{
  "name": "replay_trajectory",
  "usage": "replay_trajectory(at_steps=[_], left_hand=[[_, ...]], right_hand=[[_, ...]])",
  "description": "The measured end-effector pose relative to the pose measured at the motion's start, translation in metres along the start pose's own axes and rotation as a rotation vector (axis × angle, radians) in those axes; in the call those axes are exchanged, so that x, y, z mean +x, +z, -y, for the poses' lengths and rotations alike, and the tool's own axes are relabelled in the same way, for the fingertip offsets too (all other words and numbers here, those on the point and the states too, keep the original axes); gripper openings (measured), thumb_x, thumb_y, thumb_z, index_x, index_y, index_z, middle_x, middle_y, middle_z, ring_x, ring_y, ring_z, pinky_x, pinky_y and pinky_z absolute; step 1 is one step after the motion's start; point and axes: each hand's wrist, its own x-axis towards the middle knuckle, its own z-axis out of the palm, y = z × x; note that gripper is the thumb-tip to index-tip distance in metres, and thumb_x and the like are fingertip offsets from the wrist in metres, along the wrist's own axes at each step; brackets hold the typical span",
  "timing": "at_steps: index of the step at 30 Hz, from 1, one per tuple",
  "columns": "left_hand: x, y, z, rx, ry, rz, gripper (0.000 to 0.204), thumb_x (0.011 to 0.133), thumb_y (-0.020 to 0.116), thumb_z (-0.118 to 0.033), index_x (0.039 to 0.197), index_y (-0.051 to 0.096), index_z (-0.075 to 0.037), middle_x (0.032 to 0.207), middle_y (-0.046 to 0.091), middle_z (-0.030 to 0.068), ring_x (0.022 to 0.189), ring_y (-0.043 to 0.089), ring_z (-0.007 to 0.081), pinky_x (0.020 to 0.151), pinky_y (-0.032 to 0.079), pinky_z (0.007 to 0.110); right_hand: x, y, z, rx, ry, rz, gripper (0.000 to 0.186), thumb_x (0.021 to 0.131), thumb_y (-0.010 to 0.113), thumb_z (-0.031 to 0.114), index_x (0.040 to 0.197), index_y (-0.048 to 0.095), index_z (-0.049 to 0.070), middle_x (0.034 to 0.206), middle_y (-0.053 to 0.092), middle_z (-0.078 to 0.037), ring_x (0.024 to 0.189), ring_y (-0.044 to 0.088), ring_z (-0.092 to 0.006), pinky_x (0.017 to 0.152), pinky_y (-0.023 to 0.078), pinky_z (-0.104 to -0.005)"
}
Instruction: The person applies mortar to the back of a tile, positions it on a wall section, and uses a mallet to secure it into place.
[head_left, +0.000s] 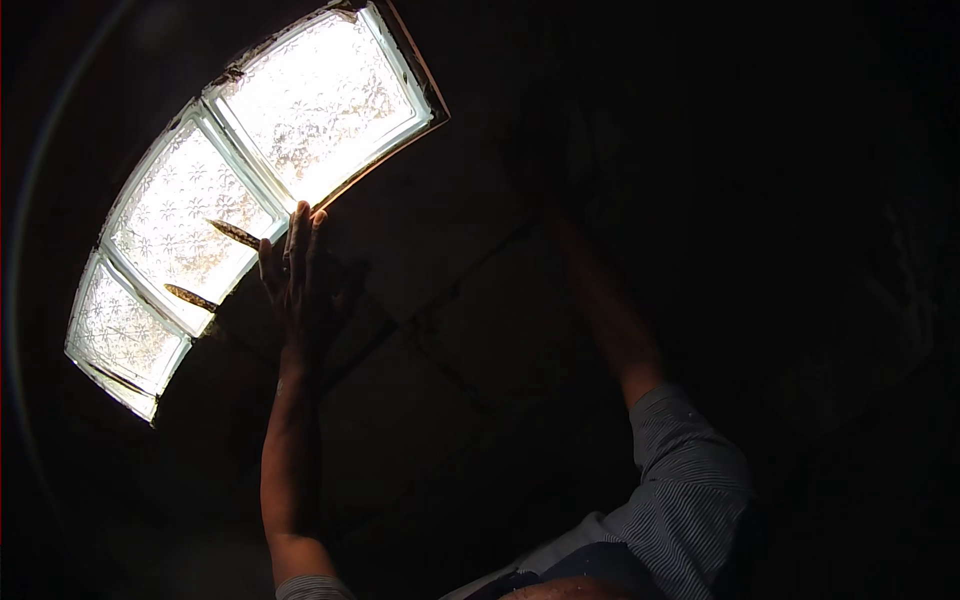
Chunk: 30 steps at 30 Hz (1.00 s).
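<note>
— What's nearest?

— Striped shirt sleeves [690, 490] at the lower edge, both forearms rising from them toward a dark tiled wall [450, 330]. Almost everything is in shadow.

— And the left hand?

— The left hand [298, 275] is stretched up, fingers long and close together, laid flat at the lower right edge of the glass-block window [250, 170]. Its grip is slack and open; it seems to press or steady rather than clasp, and I see nothing closed inside it.

— What are the thin things beside it?

— Two slim brownish pointed pieces. The upper spike [234, 234] sits in the joint between the top and middle blocks, its end just beside the fingertips; the lower spike [191, 297] sits in the next joint down. They look wedged into the seams, likely to hold the gaps.

— The right hand?

— The right hand [560, 215] reaches higher on the wall, lost in the dark — I cannot tell how its grip stands.

— Any labels or signs?

— None visible — only three bright, star-patterned blocks in a pale frame, farthest away.
</note>
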Motion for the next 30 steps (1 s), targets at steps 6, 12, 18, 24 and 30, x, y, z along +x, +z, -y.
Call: replay_trajectory(at_steps=[6,12,18,24,30], left_hand=[[-0.002,0.010,-0.001,-0.008,-0.007,-0.016,0.073,0.082,0.067,-0.042,0.141,0.036,-0.012,0.147,0.037,0.0071,0.136,0.034,0.0176,0.114,0.009,0.045],[0.003,0.015,0.004,-0.005,-0.015,-0.053,0.073,0.081,0.067,-0.046,0.140,0.038,-0.014,0.146,0.038,0.0062,0.133,0.038,0.0162,0.113,0.011,0.045],[0.009,0.020,-0.005,-0.053,-0.034,-0.047,0.073,0.080,0.067,-0.047,0.140,0.039,-0.018,0.147,0.038,0.0041,0.130,0.042,0.0163,0.112,0.014,0.046],[-0.001,0.016,0.003,-0.025,-0.016,-0.078,0.074,0.079,0.063,-0.054,0.140,0.040,-0.019,0.147,0.037,0.0034,0.131,0.041,0.0162,0.112,0.015,0.046],[0.002,0.013,0.007,0.046,0.000,-0.069,0.071,0.083,0.064,-0.046,0.140,0.039,-0.012,0.147,0.036,0.0106,0.133,0.038,0.0224,0.115,0.011,0.050]], right_hand=[[-0.017,-0.007,0.016,0.353,-0.059,-0.230,0.083,0.089,0.051,0.049,0.145,0.017,-0.002,0.151,0.018,-0.024,0.139,0.016,-0.0418,0.112,0.012,-0.0548],[-0.023,-0.015,0.047,0.228,-0.184,-0.214,0.080,0.093,0.046,0.049,0.144,0.018,-0.005,0.148,0.020,-0.027,0.137,0.021,-0.0422,0.111,0.016,-0.0550],[-0.030,0.022,-0.002,0.044,-0.312,-0.140,0.080,0.093,0.045,0.048,0.143,0.016,-0.008,0.148,0.020,-0.030,0.138,0.020,-0.0417,0.111,0.016,-0.0537],[-0.044,0.020,0.050,0.072,-0.332,-0.247,0.077,0.094,0.048,0.045,0.144,0.017,-0.005,0.148,0.022,-0.028,0.139,0.020,-0.0398,0.111,0.013,-0.0571],[-0.050,0.048,0.037,-0.024,-0.404,-0.096,0.076,0.095,0.041,0.048,0.147,0.013,-0.001,0.151,0.014,-0.027,0.140,0.018,-0.0397,0.110,0.010,-0.0597]])
